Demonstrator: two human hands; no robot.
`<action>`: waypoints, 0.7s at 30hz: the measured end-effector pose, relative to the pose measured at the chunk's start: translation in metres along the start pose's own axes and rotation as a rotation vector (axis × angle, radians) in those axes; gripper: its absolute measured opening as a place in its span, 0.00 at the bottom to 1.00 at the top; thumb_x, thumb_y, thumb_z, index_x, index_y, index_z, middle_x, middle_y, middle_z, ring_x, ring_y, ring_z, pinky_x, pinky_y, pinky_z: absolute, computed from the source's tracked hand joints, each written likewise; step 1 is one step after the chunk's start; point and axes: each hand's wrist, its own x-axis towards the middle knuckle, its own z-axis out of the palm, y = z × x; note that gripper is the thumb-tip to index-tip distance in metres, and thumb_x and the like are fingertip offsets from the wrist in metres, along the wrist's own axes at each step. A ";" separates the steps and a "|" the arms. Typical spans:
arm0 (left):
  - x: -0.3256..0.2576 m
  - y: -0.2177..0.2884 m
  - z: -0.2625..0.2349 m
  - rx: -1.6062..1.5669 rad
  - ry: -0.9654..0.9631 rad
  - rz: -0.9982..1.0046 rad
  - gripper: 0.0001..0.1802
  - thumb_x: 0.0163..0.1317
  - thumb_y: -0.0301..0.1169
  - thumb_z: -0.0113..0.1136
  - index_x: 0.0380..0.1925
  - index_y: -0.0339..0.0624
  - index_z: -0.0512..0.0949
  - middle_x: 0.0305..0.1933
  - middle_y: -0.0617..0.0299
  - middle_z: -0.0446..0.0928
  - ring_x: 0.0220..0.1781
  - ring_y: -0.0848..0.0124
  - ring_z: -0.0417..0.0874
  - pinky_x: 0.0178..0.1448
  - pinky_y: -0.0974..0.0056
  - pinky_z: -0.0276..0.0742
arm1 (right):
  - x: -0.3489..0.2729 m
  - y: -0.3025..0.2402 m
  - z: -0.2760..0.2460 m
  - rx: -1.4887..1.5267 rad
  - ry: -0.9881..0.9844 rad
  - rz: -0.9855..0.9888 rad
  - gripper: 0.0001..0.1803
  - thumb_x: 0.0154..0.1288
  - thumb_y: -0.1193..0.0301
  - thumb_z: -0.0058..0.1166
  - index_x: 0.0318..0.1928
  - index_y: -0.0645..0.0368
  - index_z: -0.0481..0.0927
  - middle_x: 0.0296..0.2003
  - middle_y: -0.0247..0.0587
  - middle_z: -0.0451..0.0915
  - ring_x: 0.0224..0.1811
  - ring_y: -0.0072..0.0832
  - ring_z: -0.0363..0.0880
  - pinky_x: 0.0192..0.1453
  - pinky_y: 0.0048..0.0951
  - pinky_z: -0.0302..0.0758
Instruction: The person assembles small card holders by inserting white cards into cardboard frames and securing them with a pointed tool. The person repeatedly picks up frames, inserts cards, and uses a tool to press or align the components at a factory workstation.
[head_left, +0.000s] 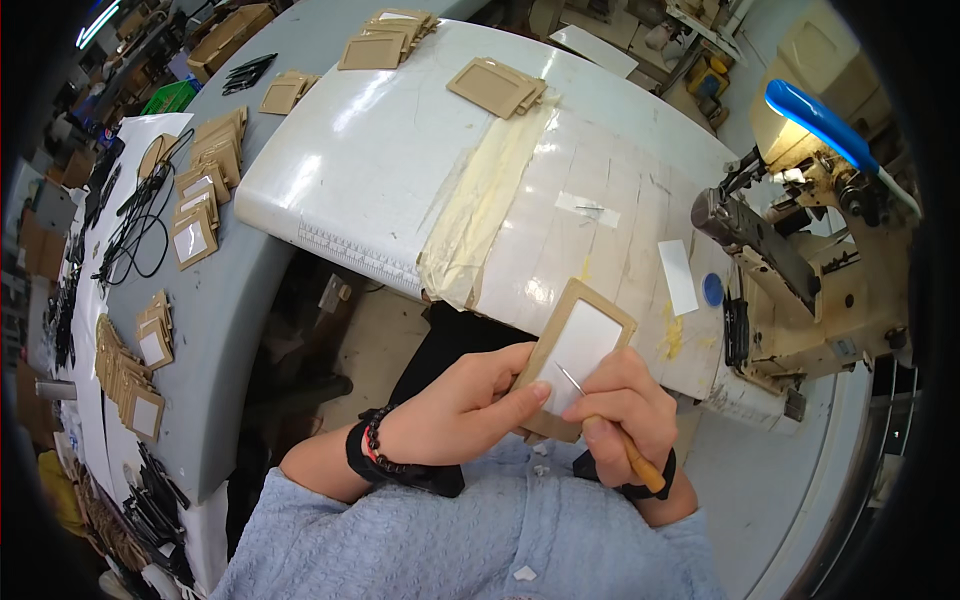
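Observation:
In front of my chest, my left hand (pixel 450 405) is closed on a tan card holder (pixel 588 338), a flat frame around a white window. The thumb presses on the near left edge, and the fingers go behind it. My right hand (pixel 632 408) grips an awl (pixel 648 472) by its wooden handle. Its thin metal shaft points up and left across the white window, its tip over or touching the surface; I cannot tell which. The holder is tilted, held up at the near edge of the worktable.
The worktable (pixel 350 140) bears tape strips, a white strip (pixel 677 278) and a small stack of tan holders (pixel 492 87). On the right stands a sewing machine (pixel 765 240) with a blue lamp (pixel 820 120). More holders (pixel 192 240) and a black cable (pixel 140 225) lie on the left table.

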 end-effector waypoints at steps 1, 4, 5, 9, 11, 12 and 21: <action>0.000 0.003 -0.001 -0.002 -0.023 -0.042 0.22 0.72 0.29 0.46 0.63 0.30 0.62 0.52 0.59 0.75 0.50 0.77 0.76 0.53 0.69 0.76 | 0.000 0.001 0.000 0.015 0.002 0.000 0.07 0.48 0.80 0.55 0.31 0.63 0.80 0.29 0.41 0.75 0.27 0.33 0.71 0.35 0.31 0.67; -0.001 0.004 -0.001 -0.004 -0.027 -0.052 0.22 0.72 0.29 0.46 0.63 0.30 0.62 0.51 0.59 0.75 0.50 0.78 0.76 0.53 0.69 0.76 | 0.000 0.002 0.001 0.007 -0.012 -0.004 0.07 0.48 0.81 0.55 0.31 0.63 0.80 0.29 0.41 0.75 0.27 0.33 0.71 0.35 0.31 0.67; -0.001 0.004 -0.001 0.012 -0.022 -0.049 0.22 0.72 0.29 0.46 0.62 0.29 0.62 0.51 0.59 0.75 0.50 0.78 0.76 0.53 0.70 0.76 | 0.000 0.002 0.001 0.009 -0.014 -0.005 0.07 0.47 0.81 0.55 0.31 0.63 0.80 0.29 0.41 0.75 0.27 0.33 0.72 0.35 0.31 0.67; 0.000 0.004 -0.001 0.063 -0.011 -0.044 0.22 0.72 0.29 0.47 0.62 0.29 0.62 0.51 0.59 0.76 0.50 0.78 0.75 0.53 0.70 0.75 | 0.001 0.002 0.001 0.011 -0.018 -0.006 0.08 0.47 0.81 0.56 0.31 0.63 0.80 0.29 0.40 0.75 0.27 0.32 0.72 0.34 0.30 0.67; 0.000 0.005 -0.001 0.075 -0.011 -0.046 0.22 0.72 0.29 0.47 0.62 0.29 0.62 0.50 0.59 0.76 0.50 0.79 0.75 0.53 0.70 0.75 | 0.002 0.002 0.000 0.007 -0.017 -0.008 0.08 0.47 0.81 0.56 0.31 0.63 0.80 0.29 0.40 0.75 0.27 0.32 0.72 0.34 0.30 0.67; 0.000 0.005 -0.001 0.078 -0.011 -0.049 0.22 0.72 0.29 0.47 0.62 0.29 0.62 0.50 0.59 0.76 0.50 0.79 0.75 0.52 0.70 0.75 | 0.001 0.003 0.000 0.004 -0.015 -0.011 0.08 0.47 0.81 0.56 0.31 0.63 0.80 0.29 0.40 0.75 0.27 0.32 0.72 0.34 0.30 0.67; 0.001 0.005 -0.001 0.109 -0.014 -0.051 0.23 0.72 0.29 0.47 0.63 0.29 0.62 0.50 0.58 0.76 0.50 0.79 0.76 0.52 0.71 0.75 | 0.002 0.003 0.000 0.003 -0.014 -0.013 0.07 0.48 0.82 0.56 0.31 0.63 0.80 0.29 0.39 0.76 0.27 0.31 0.72 0.34 0.30 0.67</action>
